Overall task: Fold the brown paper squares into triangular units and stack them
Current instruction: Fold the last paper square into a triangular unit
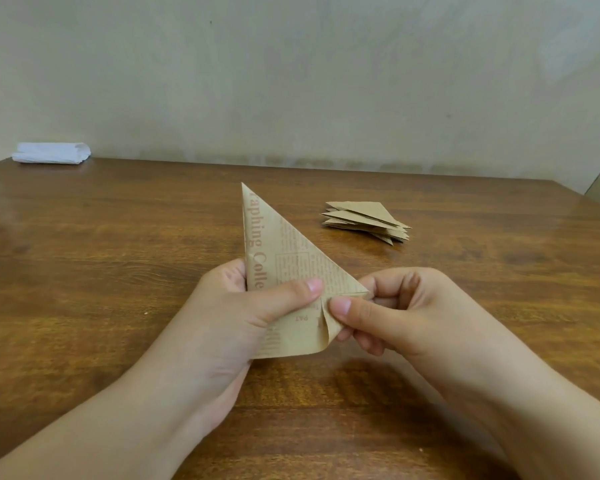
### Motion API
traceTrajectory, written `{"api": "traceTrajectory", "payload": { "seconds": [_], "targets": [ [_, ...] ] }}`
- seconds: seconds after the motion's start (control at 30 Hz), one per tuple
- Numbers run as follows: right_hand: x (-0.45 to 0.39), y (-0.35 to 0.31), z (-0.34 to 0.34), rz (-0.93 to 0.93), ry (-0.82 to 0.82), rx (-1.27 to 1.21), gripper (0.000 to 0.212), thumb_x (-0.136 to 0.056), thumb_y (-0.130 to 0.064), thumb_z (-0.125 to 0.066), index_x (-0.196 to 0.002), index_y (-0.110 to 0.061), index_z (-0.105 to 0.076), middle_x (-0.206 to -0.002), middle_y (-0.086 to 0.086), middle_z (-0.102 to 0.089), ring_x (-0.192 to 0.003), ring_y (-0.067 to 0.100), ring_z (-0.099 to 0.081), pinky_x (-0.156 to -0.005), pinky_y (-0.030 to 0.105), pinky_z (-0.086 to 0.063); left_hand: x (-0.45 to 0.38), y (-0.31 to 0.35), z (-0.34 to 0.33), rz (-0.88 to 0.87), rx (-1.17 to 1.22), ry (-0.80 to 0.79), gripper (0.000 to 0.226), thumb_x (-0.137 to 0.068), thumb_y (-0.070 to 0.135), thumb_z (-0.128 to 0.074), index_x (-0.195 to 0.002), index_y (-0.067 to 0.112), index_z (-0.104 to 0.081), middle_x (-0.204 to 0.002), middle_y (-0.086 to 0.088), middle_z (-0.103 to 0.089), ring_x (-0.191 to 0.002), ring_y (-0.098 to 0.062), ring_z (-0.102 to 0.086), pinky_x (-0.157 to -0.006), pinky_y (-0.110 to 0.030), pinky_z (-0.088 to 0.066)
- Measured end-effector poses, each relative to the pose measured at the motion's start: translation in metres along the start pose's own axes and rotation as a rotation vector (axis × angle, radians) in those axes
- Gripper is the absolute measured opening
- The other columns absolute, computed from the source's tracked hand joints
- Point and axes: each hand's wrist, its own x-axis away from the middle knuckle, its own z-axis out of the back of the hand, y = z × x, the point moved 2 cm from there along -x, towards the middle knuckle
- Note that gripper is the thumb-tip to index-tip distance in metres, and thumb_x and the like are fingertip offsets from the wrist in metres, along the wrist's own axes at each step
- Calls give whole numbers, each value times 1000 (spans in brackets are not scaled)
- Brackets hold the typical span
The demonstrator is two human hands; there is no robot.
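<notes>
Pinching brown paper (291, 258) printed "Colle": left hand (243, 306), right hand (395, 306); folded stack (366, 220) beyond.

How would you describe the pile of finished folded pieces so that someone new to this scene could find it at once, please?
On the wooden table, look right of centre, beyond the two hands. There lies the stack of folded triangles, plain brown and flat on the wood. Unlike the printed paper held up in the hands, nothing touches it.
</notes>
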Motion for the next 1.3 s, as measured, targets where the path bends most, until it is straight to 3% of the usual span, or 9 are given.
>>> {"api": "traceTrajectory", "payload": {
  "seconds": [0.17, 0.33, 0.6, 0.77, 1.3],
  "targets": [
    [-1, 1, 1, 6, -8, 9, 22, -65, -28, -71, -66, -6, -70, -64, 6, -68, -51, 6, -51, -49, 15, -42, 0, 0, 1, -8, -5, -13, 38, -62, 10, -73, -99, 5, -70, -90, -14, -75, -80, -25, -73, -65, -28, -60],
    [0, 0, 1, 20, -8, 32, 20, -67, -28, -71, -66, -8, -71, -64, 6, -68, -51, 5, -52, -50, 14, -42, 1, 1, -1, -18, -26, -30, 47, -55, 7, -75, -102, 5, -68, -89, -13, -75, -82, -24, -73, -64, -26, -59],
    [2, -4, 7, 43, 40, -4, 26, -57, -34, -72, -66, -9, -73, -64, 7, -70, -50, 5, -52, -47, 14, -41, -1, 3, 2, -17, 21, 4, 52, -56, 9, -74, -108, 9, -66, -95, -9, -75, -90, -24, -72, -76, -35, -52],
    [1, -3, 5, 57, 42, -14, 16, -62, -27, -71, -63, -12, -73, -63, 7, -69, -49, 5, -52, -46, 13, -41, 0, 3, 0, -16, 23, -6, 51, -56, 9, -73, -107, 9, -66, -94, -9, -75, -88, -23, -72, -70, -30, -55],
    [0, 0, 6, 42, 25, -68, 17, -63, -26, -71, -65, -10, -70, -65, 10, -68, -51, 7, -49, -48, 14, -39, 0, 2, 0, -57, -13, 35, 45, -55, 10, -74, -100, 11, -69, -90, -7, -76, -84, -20, -73, -68, -28, -54]
  ]
}}
